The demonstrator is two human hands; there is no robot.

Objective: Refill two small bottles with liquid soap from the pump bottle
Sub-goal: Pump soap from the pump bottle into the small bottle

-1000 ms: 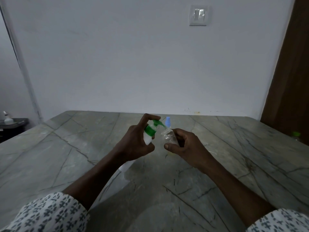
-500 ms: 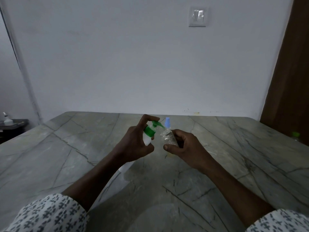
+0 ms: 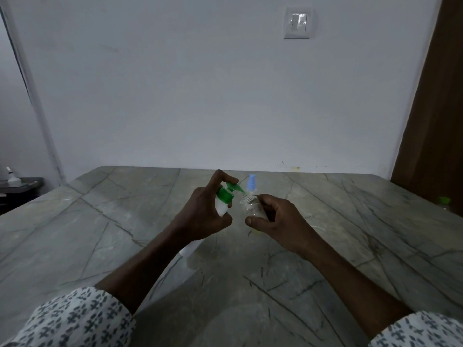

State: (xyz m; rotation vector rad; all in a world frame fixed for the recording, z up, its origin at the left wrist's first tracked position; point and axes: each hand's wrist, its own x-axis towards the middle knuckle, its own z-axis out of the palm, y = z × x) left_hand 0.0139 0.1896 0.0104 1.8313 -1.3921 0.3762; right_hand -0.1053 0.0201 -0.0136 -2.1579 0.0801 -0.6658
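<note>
My left hand [image 3: 203, 212] grips a white pump bottle [image 3: 222, 206] with a green collar and green pump head, its forefinger resting on top of the pump. The green nozzle points right, into the mouth of a small clear bottle [image 3: 250, 206] that my right hand [image 3: 278, 217] holds tilted toward it. Both are held above the middle of the marble table [image 3: 350, 221]. Just behind them a second small bottle with a pale blue spray cap [image 3: 251, 182] shows only its top; its body is hidden by my hands.
A small green-capped thing [image 3: 444, 200] sits at the table's far right edge, by a brown door. A dark side table with a small white bottle [image 3: 11, 177] stands at the far left. The wall runs along the table's far edge.
Both hands stay nearly where they were, nozzle at the small bottle's mouth. My left forefinger stays on the pump head; I cannot tell whether it has pressed further down.
</note>
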